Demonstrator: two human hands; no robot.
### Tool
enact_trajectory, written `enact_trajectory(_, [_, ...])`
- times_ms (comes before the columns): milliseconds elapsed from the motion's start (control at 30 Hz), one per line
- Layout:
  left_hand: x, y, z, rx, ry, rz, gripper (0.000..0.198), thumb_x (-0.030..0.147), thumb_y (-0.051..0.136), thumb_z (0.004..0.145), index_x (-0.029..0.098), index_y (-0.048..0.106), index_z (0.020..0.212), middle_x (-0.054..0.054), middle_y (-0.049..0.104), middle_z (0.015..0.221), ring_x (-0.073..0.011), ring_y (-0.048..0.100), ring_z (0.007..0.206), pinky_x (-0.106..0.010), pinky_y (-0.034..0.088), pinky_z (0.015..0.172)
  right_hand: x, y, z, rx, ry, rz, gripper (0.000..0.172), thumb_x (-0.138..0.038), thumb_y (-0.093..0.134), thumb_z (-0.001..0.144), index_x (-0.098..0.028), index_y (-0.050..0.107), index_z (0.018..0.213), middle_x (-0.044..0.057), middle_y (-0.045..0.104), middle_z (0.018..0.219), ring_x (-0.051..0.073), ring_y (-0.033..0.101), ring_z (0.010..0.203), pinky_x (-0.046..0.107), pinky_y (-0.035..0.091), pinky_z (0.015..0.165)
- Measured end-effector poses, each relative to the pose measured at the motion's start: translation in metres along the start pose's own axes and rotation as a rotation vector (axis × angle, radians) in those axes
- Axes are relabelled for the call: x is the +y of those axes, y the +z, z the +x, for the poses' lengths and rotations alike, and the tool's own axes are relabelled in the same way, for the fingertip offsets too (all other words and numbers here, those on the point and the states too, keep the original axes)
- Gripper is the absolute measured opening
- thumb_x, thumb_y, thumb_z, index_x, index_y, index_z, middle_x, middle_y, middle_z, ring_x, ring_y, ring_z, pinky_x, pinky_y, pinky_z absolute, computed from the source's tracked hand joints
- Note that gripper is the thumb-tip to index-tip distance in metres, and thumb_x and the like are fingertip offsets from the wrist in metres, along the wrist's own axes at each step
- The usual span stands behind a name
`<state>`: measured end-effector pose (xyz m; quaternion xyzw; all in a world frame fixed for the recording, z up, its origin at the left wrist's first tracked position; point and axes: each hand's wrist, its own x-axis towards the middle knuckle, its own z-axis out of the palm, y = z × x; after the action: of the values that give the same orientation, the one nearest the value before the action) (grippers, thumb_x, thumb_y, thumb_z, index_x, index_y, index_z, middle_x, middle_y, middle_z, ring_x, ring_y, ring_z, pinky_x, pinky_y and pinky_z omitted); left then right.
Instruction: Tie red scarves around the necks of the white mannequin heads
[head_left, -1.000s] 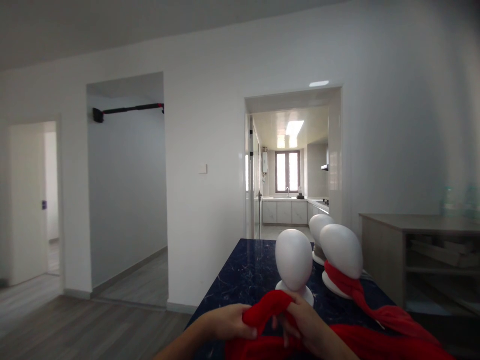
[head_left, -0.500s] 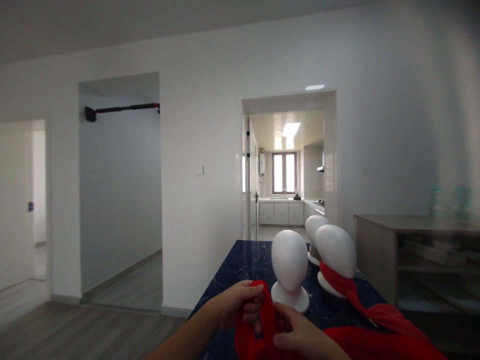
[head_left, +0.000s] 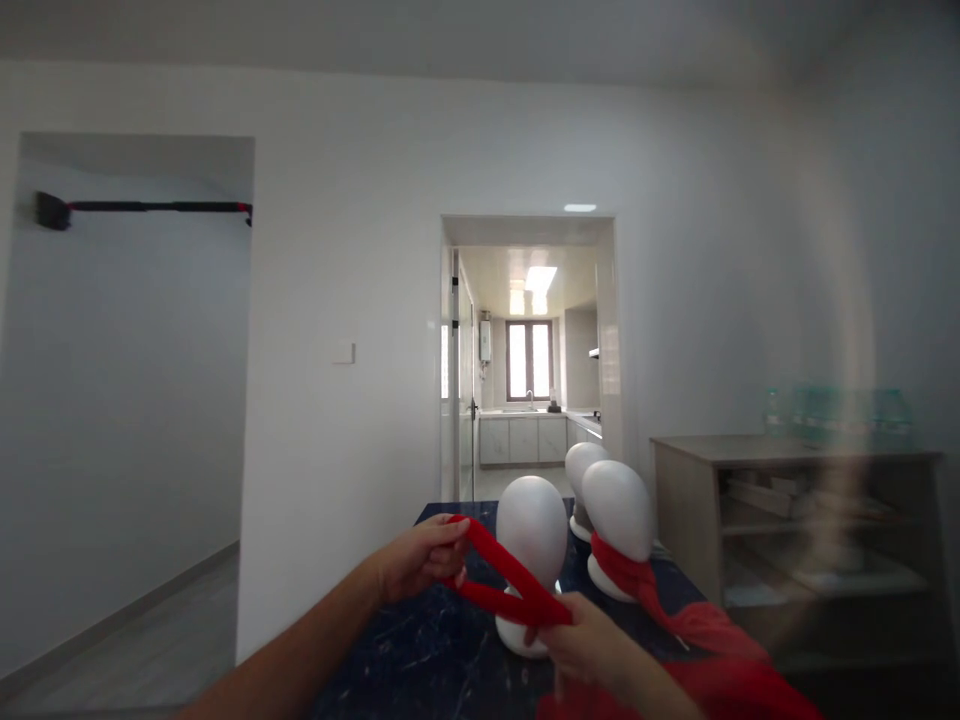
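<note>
A loop of red cloth (head_left: 506, 560) is stretched between my hands, in front of a white mannequin head (head_left: 532, 530). My left hand (head_left: 431, 550) pinches the loop's left end. At its right end, my right hand (head_left: 574, 635) grips the cloth where its two strands meet. A second white head (head_left: 619, 508) stands to the right, with a red scarf (head_left: 626, 572) around its neck trailing toward the lower right. Behind it is a third white head (head_left: 585, 465), partly hidden.
The heads stand on a dark blue marbled table (head_left: 420, 650). More red cloth (head_left: 727, 685) lies at its right front. A wooden shelf unit (head_left: 686, 450) with bottles (head_left: 847, 415) on top stands at the right. A doorway opens beyond the table.
The view has turned right. My hands have lifted and moved apart, and the cloth loop, which hung upright between them, is now stretched sideways before the nearest head.
</note>
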<state>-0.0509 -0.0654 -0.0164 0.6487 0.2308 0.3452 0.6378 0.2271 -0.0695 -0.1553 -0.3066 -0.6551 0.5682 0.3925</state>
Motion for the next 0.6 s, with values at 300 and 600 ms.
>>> enact_trajectory(300, [0.004,-0.036,0.041,0.180,0.227,0.129,0.067,0.069,0.069,0.088,0.025,0.034,0.053,0.014,0.021,0.044,-0.0047,0.021,0.043,-0.032,0.055,0.074,-0.079,-0.121,-0.028,-0.023,-0.071,0.147,0.040,-0.058,0.073,0.090,-0.021,0.062,0.082,-0.014,0.029,0.052,0.005,0.017,0.043,0.025,0.039,0.047])
enact_trajectory(600, [0.052,-0.063,0.131,0.372,0.328,0.588,0.071,0.093,0.051,0.078,0.027,0.032,0.060,0.012,0.024,0.051,-0.0075,0.024,0.048,-0.027,0.028,0.053,-0.114,-0.140,0.043,0.259,-0.400,0.373,0.030,-0.052,0.070,0.094,-0.023,0.061,0.090,-0.013,0.023,0.060,0.007,0.009,0.050,0.024,0.031,0.049])
